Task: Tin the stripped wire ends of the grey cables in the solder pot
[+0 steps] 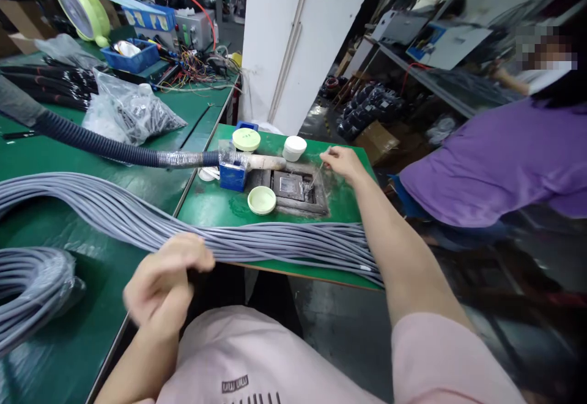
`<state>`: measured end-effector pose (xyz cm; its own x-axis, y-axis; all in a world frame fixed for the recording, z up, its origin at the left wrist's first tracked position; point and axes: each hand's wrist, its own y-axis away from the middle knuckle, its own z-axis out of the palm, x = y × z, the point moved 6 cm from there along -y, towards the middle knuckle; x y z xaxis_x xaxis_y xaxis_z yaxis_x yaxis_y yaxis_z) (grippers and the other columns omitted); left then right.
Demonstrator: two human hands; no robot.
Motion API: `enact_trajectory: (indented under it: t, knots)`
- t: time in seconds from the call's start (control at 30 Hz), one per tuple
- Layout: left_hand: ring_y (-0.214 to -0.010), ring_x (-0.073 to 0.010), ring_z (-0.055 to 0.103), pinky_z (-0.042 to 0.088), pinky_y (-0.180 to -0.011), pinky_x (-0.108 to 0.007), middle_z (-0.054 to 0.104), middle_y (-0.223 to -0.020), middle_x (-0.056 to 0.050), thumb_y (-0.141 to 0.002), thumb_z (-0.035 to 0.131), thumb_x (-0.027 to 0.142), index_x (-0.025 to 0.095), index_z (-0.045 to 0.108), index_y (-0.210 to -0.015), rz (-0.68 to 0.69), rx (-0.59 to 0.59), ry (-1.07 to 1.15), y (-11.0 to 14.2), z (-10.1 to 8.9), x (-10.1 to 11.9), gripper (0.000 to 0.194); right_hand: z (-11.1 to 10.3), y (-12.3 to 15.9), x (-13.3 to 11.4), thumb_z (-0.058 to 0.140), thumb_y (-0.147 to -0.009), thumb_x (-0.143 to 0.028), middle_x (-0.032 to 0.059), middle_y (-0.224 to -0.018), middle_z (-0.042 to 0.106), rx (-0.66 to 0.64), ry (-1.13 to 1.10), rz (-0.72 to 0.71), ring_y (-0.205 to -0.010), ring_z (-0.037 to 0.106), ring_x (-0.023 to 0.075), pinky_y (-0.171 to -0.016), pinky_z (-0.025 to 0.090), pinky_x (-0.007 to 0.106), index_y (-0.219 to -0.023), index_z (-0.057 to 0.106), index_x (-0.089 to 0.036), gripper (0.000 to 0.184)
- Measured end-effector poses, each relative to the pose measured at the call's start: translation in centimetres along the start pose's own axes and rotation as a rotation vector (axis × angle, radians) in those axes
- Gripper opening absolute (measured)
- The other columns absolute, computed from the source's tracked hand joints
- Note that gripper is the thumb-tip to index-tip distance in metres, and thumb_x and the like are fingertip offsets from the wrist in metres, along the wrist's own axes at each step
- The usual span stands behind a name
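My right hand [342, 161] pinches a thin stick [318, 173]; its lower end reaches the right side of a dark square metal pot [291, 185] set into the green bench, with a shiny grey surface inside. My left hand [169, 272], slightly blurred, is closed with curled fingers in front of the bundle of grey cables [284, 242]. Whether it holds anything is hidden. The cables lie across the front of the bench. Near the pot are a pale green open dish [262, 200], a white lidded jar [294, 147] and a yellow-green lidded tub [246, 140].
A ribbed hose [114, 147] runs from the left over a blue box [232, 175] to a nozzle beside the pot. More coiled cable [32, 294] and a bag of small parts [132, 110] lie on the left table. A person in purple [499, 159] is close on the right.
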<state>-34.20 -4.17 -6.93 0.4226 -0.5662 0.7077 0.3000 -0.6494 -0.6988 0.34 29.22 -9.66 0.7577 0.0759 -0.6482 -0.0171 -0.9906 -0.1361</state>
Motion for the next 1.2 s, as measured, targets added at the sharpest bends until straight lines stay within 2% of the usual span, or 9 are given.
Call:
enact_trajectory:
  t: [0.03, 0.1, 0.17, 0.23, 0.37, 0.5, 0.93, 1.2]
  knots:
    - [-0.069, -0.0184, 0.065, 0.056, -0.071, -0.039, 0.067, -0.072, -0.001, -0.088, 0.056, 0.037, 0.025, 0.065, -0.092, -0.022, 0.054, 0.01, -0.3, 0.4, -1.6, 0.015, -0.7, 0.8, -0.7, 0.06, -0.081, -0.028, 0.0019, -0.069, 0.063, 0.035, -0.041, -0.071, -0.064, 0.058, 0.0136, -0.065, 0.047, 0.027, -0.072, 0.06, -0.016, 0.015]
    - [-0.07, -0.0157, 0.066, 0.054, -0.068, -0.031, 0.068, -0.075, -0.001, -0.086, 0.061, 0.027, 0.021, 0.067, -0.088, -0.093, 0.063, -0.105, -0.5, 1.7, -4.6, 0.008, -1.7, 2.8, -2.4, 0.059, -0.08, -0.03, 0.0033, -0.076, 0.066, 0.091, -0.142, -0.234, -0.067, 0.059, 0.0149, -0.067, 0.048, 0.028, -0.075, 0.059, -0.018, 0.013]
    - [-0.069, -0.0145, 0.066, 0.052, -0.068, -0.028, 0.069, -0.074, -0.002, -0.085, 0.062, 0.024, 0.019, 0.068, -0.084, -0.107, -0.008, -0.212, -0.4, 3.0, -6.5, 0.008, -1.8, 5.0, -3.9, 0.059, -0.079, -0.032, 0.0043, -0.081, 0.067, 0.111, -0.205, -0.357, -0.068, 0.059, 0.0156, -0.066, 0.048, 0.029, -0.076, 0.059, -0.019, 0.013]
    - [-0.068, -0.0141, 0.065, 0.052, -0.068, -0.027, 0.069, -0.073, -0.002, -0.084, 0.062, 0.024, 0.018, 0.068, -0.083, -0.081, -0.078, -0.244, -0.2, 3.8, -7.3, 0.009, -1.1, 6.8, -4.9, 0.058, -0.079, -0.033, 0.0041, -0.084, 0.068, 0.113, -0.192, -0.396, -0.068, 0.058, 0.0154, -0.066, 0.047, 0.029, -0.079, 0.06, -0.019, 0.014]
    - [-0.068, -0.0138, 0.065, 0.051, -0.067, -0.026, 0.069, -0.073, -0.002, -0.086, 0.061, 0.024, 0.017, 0.068, -0.083, -0.076, -0.125, -0.237, -0.1, 3.9, -7.2, 0.01, 0.4, 8.5, -6.1, 0.055, -0.08, -0.031, 0.0029, -0.083, 0.067, 0.124, -0.148, -0.417, -0.068, 0.056, 0.0146, -0.066, 0.044, 0.028, -0.083, 0.062, -0.019, 0.015]
    - [-0.067, -0.0139, 0.065, 0.051, -0.067, -0.027, 0.07, -0.072, -0.002, -0.087, 0.06, 0.027, 0.018, 0.069, -0.083, -0.081, -0.161, -0.252, -0.1, 4.0, -7.2, 0.013, 1.2, 8.4, -6.4, 0.054, -0.079, -0.031, 0.0022, -0.079, 0.067, 0.124, -0.139, -0.401, -0.068, 0.056, 0.0152, -0.066, 0.044, 0.028, -0.084, 0.062, -0.019, 0.015]
    - [-0.068, -0.0151, 0.066, 0.049, -0.067, -0.028, 0.072, -0.076, -0.003, -0.087, 0.059, 0.026, 0.019, 0.068, -0.082, -0.047, -0.205, -0.273, -0.1, 4.5, -7.2, 0.013, 2.3, 7.6, -6.0, 0.054, -0.079, -0.029, 0.002, -0.079, 0.068, 0.087, -0.101, -0.401, -0.069, 0.058, 0.0157, -0.066, 0.045, 0.028, -0.084, 0.062, -0.02, 0.013]
    - [-0.067, -0.0143, 0.064, 0.047, -0.067, -0.027, 0.071, -0.075, -0.003, -0.085, 0.061, 0.019, 0.018, 0.067, -0.083, 0.008, -0.209, -0.262, -0.2, 4.6, -6.8, 0.007, 1.9, 7.8, -6.0, 0.054, -0.08, -0.029, 0.0031, -0.084, 0.069, 0.06, -0.067, -0.43, -0.069, 0.057, 0.0154, -0.066, 0.044, 0.028, -0.08, 0.06, -0.02, 0.01]
